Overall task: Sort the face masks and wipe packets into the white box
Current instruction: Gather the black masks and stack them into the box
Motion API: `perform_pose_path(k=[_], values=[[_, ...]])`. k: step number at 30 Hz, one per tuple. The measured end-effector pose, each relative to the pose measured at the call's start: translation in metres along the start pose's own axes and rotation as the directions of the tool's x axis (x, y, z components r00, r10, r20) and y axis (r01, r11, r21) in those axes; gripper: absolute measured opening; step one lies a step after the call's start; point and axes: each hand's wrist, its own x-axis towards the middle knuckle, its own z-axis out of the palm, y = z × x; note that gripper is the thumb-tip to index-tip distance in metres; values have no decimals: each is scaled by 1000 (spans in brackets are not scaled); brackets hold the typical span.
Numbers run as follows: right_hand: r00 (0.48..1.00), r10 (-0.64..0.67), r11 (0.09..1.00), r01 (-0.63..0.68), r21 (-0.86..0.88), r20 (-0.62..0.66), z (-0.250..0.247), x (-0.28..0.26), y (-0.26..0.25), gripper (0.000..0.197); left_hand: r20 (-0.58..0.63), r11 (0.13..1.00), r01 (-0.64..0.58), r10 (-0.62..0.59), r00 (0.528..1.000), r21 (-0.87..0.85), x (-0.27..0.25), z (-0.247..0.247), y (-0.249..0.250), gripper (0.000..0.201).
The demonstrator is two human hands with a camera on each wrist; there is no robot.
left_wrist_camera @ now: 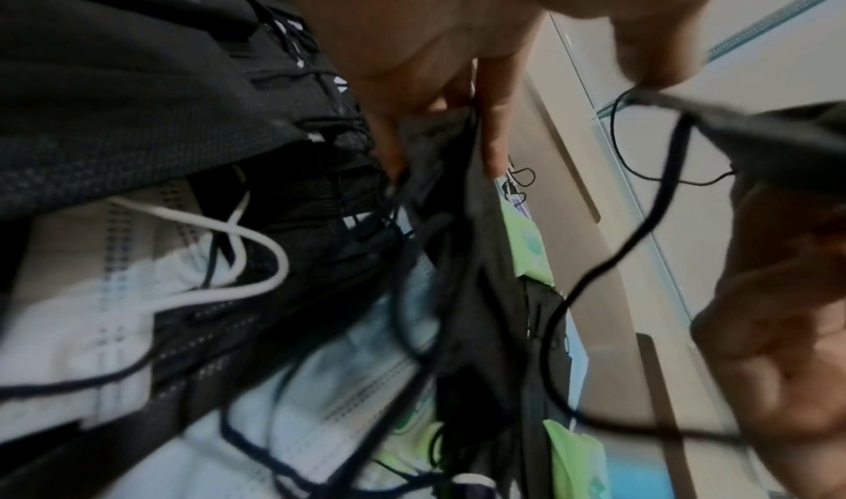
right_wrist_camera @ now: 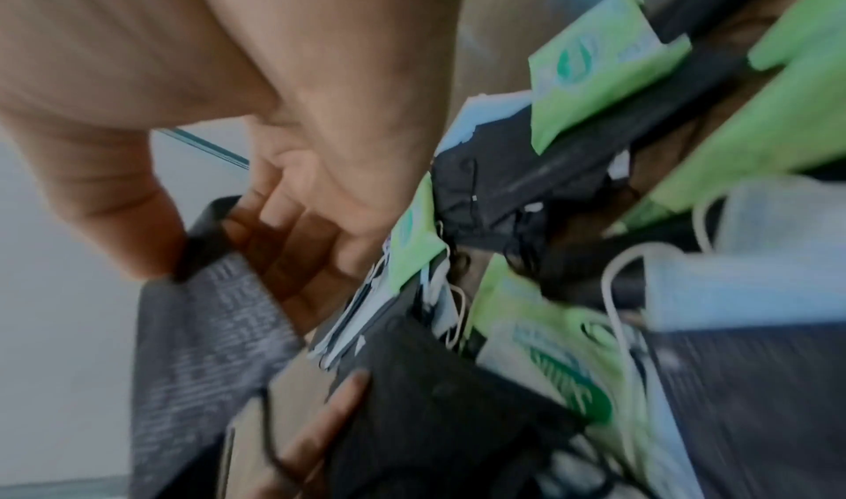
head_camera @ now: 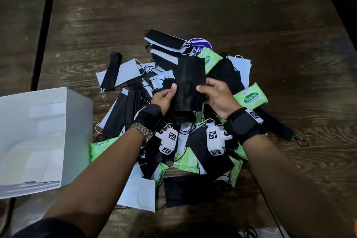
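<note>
Both hands hold one black face mask [head_camera: 190, 83] above a heap of black and white masks and green wipe packets [head_camera: 251, 97] on the wooden table. My left hand [head_camera: 164, 96] pinches the mask's left edge, thumb on top. My right hand [head_camera: 214, 92] pinches its right edge. In the right wrist view my right thumb and fingers [right_wrist_camera: 284, 239] clamp the black mask [right_wrist_camera: 206, 326]. In the left wrist view my left fingers [left_wrist_camera: 490, 116] grip dark mask fabric [left_wrist_camera: 457, 217] with ear loops dangling. The white box [head_camera: 34, 137] stands open at the left, apart from the heap.
A stack of black and white masks [head_camera: 166, 46] lies at the heap's far side beside a round purple sticker [head_camera: 201, 45]. A white mask [head_camera: 141, 193] and a black one [head_camera: 187, 189] lie near me. A dark gap [head_camera: 43, 29] runs along the table's left.
</note>
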Motion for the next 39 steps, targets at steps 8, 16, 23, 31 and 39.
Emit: perform_pose_path(k=[8, 16, 23, 31, 39], values=[[991, 135, 968, -136, -209, -16, 25, -5, 39, 10, 28, 966, -70, 79, 996, -248, -15, -22, 1, 10], [982, 151, 954, -176, -245, -118, 50, -7, 55, 45, 49, 964, -206, 217, 975, -169, -25, -46, -12, 35], [998, 65, 980, -69, -184, -27, 103, 4, 49, 21, -77, 932, -324, 315, 946, -165, -38, -96, -7, 78], [954, -139, 735, 279, -618, 265, 196, 29, 45, 24, -262, 932, -361, 357, 897, 34, -61, -179, -4, 29], [892, 69, 723, 264, -638, 447, 263, 37, 38, 48, -550, 962, -272, 220, 806, -13, -80, -269, -15, 28]])
